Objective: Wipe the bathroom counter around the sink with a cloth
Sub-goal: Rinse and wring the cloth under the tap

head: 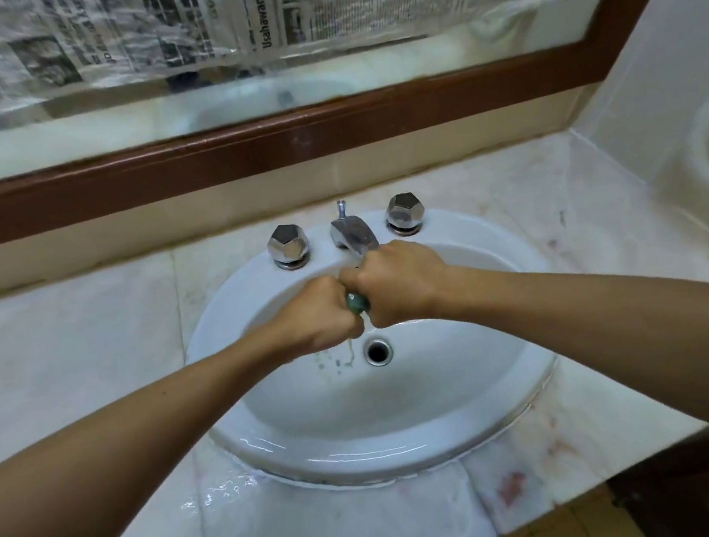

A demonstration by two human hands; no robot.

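Observation:
Both fists meet over the white oval sink (276,441), just below the chrome spout (353,234). A twisted green cloth (357,303) shows only as a small bulge between them. My left hand (313,314) grips one end and my right hand (399,282) grips the other. Yellowish water drips from the cloth into the basin beside the drain (378,351). The pale marble counter (63,365) surrounds the sink, with a puddle (220,493) at the front left of the rim.
Two faceted chrome tap knobs (289,244) (404,212) flank the spout. A brown wooden mirror frame (238,153) runs behind the counter, with newspaper over the mirror (220,15). A tiled wall (669,69) closes the right side. The counter's front edge drops to the floor (559,534).

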